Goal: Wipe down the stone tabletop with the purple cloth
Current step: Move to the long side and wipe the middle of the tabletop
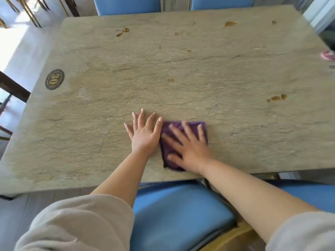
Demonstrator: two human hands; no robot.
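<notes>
The stone tabletop (pixel 181 73) is beige-grey with dark veins and fills most of the head view. A folded purple cloth (pixel 167 134) lies near its front edge. My right hand (pixel 188 145) presses flat on the cloth with fingers spread and covers most of it. My left hand (pixel 146 133) rests flat on the bare stone just left of the cloth, fingers straight and spread. Brown stains sit at the right (pixel 276 98), the middle (pixel 170 80), the far right (pixel 229 24) and the far middle (pixel 123 31).
A round dark plaque marked 30 (pixel 54 79) is set into the left side of the top. Blue chairs stand at the near side (pixel 181 214) and the far side (pixel 126 4). A pink shoe (pixel 328 55) shows at the right edge.
</notes>
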